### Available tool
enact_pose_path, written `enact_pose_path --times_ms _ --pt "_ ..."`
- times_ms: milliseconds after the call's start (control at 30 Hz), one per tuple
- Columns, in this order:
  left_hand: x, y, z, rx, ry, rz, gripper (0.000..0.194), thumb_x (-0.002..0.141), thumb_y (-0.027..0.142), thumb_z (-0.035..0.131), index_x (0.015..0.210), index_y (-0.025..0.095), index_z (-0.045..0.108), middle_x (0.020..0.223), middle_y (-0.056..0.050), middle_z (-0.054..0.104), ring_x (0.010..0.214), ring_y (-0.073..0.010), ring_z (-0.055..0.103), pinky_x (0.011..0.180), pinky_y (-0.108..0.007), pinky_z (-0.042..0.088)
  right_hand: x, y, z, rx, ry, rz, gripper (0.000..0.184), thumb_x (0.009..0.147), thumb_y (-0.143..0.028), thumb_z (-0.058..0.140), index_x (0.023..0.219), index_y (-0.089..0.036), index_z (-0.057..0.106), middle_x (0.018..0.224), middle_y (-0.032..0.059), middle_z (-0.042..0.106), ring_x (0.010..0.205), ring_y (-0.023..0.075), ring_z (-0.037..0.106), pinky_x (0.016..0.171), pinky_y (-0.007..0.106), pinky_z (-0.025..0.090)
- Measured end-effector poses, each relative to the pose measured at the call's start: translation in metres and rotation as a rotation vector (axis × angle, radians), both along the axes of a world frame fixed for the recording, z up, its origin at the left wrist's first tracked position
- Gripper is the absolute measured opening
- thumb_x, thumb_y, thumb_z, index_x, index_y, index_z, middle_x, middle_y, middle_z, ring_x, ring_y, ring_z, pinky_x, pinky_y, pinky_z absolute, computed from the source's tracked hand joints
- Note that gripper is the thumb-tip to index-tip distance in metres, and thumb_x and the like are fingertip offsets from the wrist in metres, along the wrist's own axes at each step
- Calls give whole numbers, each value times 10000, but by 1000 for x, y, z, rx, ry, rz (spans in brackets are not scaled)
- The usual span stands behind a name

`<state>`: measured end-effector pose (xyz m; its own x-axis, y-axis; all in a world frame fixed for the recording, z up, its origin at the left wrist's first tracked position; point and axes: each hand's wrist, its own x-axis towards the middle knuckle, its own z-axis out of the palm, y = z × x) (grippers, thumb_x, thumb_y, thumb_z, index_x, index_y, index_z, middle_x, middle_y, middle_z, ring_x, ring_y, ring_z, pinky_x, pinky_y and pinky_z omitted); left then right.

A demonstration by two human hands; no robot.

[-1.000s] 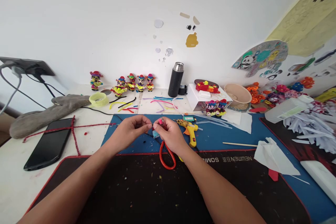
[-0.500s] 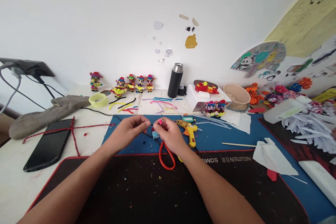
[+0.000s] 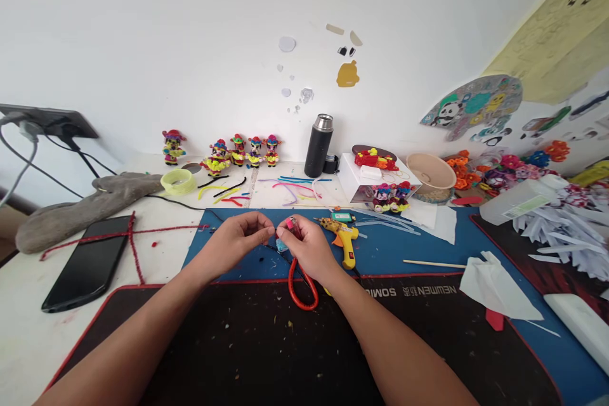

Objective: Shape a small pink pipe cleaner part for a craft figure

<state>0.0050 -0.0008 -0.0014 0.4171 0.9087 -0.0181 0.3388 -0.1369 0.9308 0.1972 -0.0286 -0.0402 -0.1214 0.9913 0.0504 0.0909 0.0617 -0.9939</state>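
Note:
My right hand (image 3: 311, 247) is closed, with a small pink and red fuzzy piece (image 3: 291, 222) between its fingers. Pinched thumb to fingertip, my left hand (image 3: 242, 238) meets the right fingertips; whatever it grips is too small to make out. A light blue bit (image 3: 281, 245) shows just below the fingers, and I cannot tell if it is held. Under the right hand a red loop handle (image 3: 303, 292), like that of scissors, reaches over the black mat; its other end is hidden. A yellow glue gun (image 3: 349, 244) lies right of the right hand.
Several fuzzy figurines (image 3: 254, 152) stand along the wall, with cut pipe cleaners (image 3: 228, 190) before them. A black flask (image 3: 318, 146), a white box (image 3: 354, 184) and a bowl (image 3: 431, 171) stand behind. A phone (image 3: 88, 263) with red pipe cleaners across it lies left; tissue (image 3: 497, 285) lies right.
My left fingers have closed in a little and moved slightly right and down against the right fingertips. The view has shifted very slightly; the things on the table stay put.

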Motion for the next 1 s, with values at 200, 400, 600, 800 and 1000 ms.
enact_pose_path --times_ms 200,400,600,800,1000 --pt "-1 1 -1 -21 -8 18 384 869 593 685 847 210 697 788 -19 708 745 -202 636 685 -287 500 1 1 1 -17 14 0 250 931 -448 667 864 -210 624 672 -57 460 559 115 379 533 253 317" --pt "-2 1 -1 -55 -19 26 372 871 581 695 849 210 692 774 -9 702 705 -182 609 647 -273 466 4 2 2 -13 27 -17 257 938 -460 666 875 -213 632 641 -63 441 539 116 363 524 257 313" --pt "-2 1 -1 -62 -23 16 378 874 582 695 851 205 697 782 -6 692 738 -185 613 690 -275 470 3 1 3 39 -27 -17 226 949 -427 654 905 -206 660 739 -24 549 645 139 456 601 263 375" --pt "-2 1 -2 -77 -21 1 360 872 561 693 868 201 698 793 -6 687 765 -194 610 717 -285 467 2 0 2 59 -77 -10 200 951 -400 643 917 -203 661 754 -22 564 662 142 478 616 266 381" --pt "-2 1 -3 -72 6 -9 334 876 542 680 858 208 697 782 5 675 748 -189 591 699 -281 450 0 -2 5 60 -113 3 190 947 -393 629 916 -207 649 750 -25 579 654 144 504 609 264 389"
